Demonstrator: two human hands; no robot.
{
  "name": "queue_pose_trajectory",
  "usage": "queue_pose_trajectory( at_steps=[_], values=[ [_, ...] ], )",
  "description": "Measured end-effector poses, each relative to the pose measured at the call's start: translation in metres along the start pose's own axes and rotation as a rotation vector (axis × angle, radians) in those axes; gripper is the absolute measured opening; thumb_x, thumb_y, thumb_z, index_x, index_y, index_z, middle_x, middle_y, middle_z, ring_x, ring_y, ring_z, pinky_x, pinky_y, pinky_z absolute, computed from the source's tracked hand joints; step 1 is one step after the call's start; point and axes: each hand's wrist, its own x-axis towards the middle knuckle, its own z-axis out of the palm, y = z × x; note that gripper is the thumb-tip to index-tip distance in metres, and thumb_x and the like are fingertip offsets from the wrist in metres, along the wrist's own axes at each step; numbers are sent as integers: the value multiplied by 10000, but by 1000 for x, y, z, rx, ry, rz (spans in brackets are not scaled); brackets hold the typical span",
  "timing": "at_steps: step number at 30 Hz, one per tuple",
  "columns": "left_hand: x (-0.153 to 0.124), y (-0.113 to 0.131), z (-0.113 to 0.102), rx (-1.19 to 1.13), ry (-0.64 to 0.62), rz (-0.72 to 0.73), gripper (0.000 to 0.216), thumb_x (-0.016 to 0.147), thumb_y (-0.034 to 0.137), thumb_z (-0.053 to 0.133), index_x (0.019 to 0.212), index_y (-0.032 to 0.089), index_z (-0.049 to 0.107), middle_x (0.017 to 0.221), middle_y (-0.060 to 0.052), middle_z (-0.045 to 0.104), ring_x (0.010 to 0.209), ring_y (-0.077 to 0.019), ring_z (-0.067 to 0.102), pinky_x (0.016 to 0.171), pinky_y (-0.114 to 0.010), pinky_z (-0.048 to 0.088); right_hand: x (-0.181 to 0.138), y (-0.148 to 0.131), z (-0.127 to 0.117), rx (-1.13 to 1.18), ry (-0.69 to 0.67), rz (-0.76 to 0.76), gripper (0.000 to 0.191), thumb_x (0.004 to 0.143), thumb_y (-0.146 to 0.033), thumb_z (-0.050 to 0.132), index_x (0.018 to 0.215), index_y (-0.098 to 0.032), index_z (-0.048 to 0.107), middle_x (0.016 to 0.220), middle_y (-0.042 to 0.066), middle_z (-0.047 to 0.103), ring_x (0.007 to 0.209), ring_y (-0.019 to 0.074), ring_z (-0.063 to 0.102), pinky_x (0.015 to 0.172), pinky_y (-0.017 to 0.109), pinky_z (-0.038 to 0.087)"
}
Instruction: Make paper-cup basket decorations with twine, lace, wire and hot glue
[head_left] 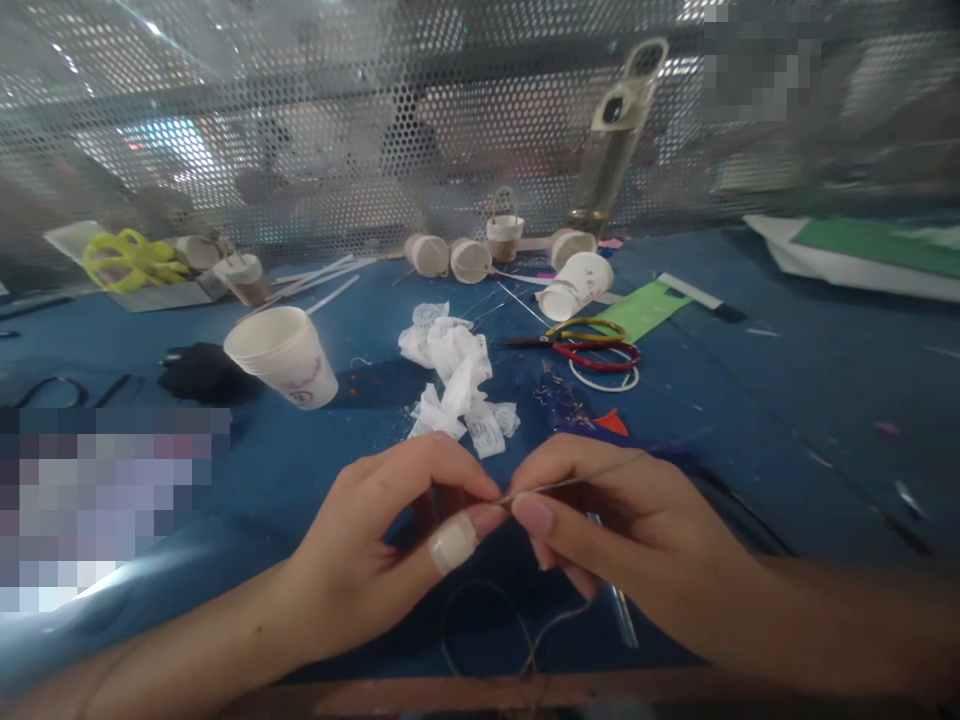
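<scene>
Near the front of the blue table, my left hand (pixel 405 520) pinches a thin brown twine (pixel 551 487) between thumb and forefinger; a pale bandage (pixel 452 543) wraps its thumb. Fingertip to fingertip with it, my right hand (pixel 622 520) grips the same twine, which runs back over that hand. A loop of the twine hangs below, by the table's front edge. Under the right hand lies a clear thin stick (pixel 622 615). White lace ribbon (pixel 454 370) sits crumpled just beyond my fingers.
White paper cups (pixel 283 355) stand left, beside a black bundle (pixel 202 372). Scissors with red and yellow handles (pixel 596 352) lie right of the lace. Small twine-handled cups (pixel 505 238) and a tall bottle (pixel 615 140) stand before a perforated metal screen (pixel 337 130). Yellow scissors (pixel 131 262) fill a box.
</scene>
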Motion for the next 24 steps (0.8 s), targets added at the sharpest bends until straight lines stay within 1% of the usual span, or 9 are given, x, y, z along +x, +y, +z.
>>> queue_pose_trajectory(
  at_steps=[2,5,8,14,19,24],
  values=[
    [0,-1,0,81,-17,45,106,951,140,627,1011,226,605,853,12,687,692,-96,642,627,-178,521,1,1,-1,-45,7,-61,149,946,-198,606,806,-188,655,679,-48,583,493,47,516,448,168,434],
    [0,-1,0,133,-20,55,104,957,151,617,1007,235,581,842,26,690,683,-91,649,625,-171,512,2,2,-3,-104,18,-143,156,937,-156,614,796,-193,669,688,-50,599,511,46,519,472,172,441],
    [0,-1,0,179,-21,63,111,956,157,620,1007,244,573,841,38,689,673,-81,641,629,-160,504,2,1,-4,-133,26,-175,165,931,-138,614,785,-190,669,669,-55,598,514,47,522,478,171,443],
    [2,1,-4,226,-116,9,44,985,205,573,1017,233,561,814,43,680,641,-84,627,601,-162,489,2,1,-5,-162,28,-191,156,933,-135,607,799,-189,666,664,-55,592,519,48,523,476,166,440],
    [2,1,-4,317,-125,108,75,981,152,529,964,220,557,745,41,661,597,-92,596,571,-182,439,3,3,-5,-162,3,-174,188,940,-147,604,763,-196,644,686,-48,600,509,47,513,476,170,443],
    [0,-2,-2,477,-109,205,80,938,147,537,965,220,554,746,15,663,606,-122,592,566,-222,418,5,3,-4,-178,5,-182,208,929,-142,600,730,-196,624,655,-47,579,508,52,512,473,169,434]
  ],
)
